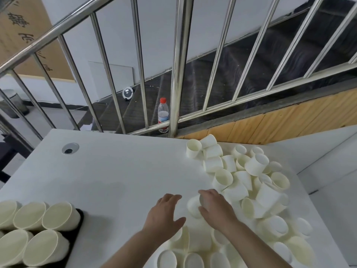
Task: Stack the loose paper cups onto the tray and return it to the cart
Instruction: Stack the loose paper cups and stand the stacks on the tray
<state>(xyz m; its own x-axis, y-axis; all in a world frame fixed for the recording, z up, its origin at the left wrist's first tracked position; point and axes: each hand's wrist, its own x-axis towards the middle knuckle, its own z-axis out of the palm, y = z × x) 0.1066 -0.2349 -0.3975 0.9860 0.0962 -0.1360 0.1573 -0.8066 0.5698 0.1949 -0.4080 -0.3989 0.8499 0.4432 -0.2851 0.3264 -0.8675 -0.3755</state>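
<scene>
A cup (pixel 195 206) is gripped by the right hand (pixel 214 207); the left hand (pixel 166 211), just beside, is spread and empty. Left of the pile (pixel 251 186), the tray (pixel 77 231) is partly filled with stacks (pixel 38 229); most cups seem left.

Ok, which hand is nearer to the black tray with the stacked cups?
Left. The left hand hovers open over the table, to the right of the tray. The right hand is farther right, gripping a cup at the edge of the loose pile.
</scene>
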